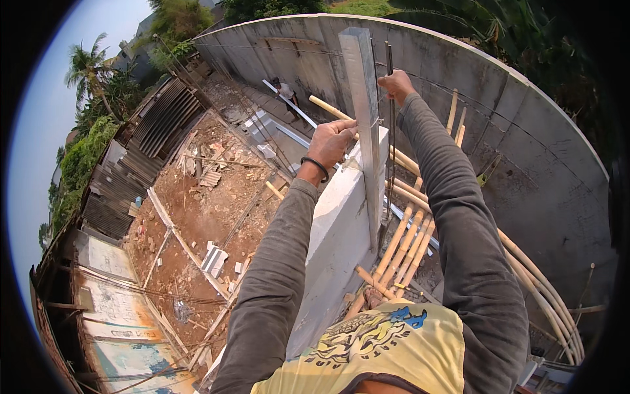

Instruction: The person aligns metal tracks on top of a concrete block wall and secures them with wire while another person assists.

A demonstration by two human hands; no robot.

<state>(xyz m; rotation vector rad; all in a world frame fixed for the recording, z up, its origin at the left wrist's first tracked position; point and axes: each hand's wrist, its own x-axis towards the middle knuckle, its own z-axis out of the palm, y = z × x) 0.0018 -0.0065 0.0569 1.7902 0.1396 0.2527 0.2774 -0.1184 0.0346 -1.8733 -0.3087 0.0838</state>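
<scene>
An upright silver metal profile (362, 98) stands against the end of a white block wall (341, 203) in front of me. My left hand (333, 144), with a black band on the wrist, is beside the profile's left edge above the wall top. Its thumb and fingers are pinched together; whatever lies between them is too small to make out. Farther right and higher, my right hand (397, 85) is closed around thin upright steel rods (390, 56). These rods run down behind the profile, close to the wall's end.
Bamboo poles (410, 243) form a platform at the wall's right, with more curved poles (545, 295) beyond. A tall concrete wall (472, 85) curves behind. Far below, a person (285, 92) stands near white lengths. Rubble-strewn earth (203, 171) lies left.
</scene>
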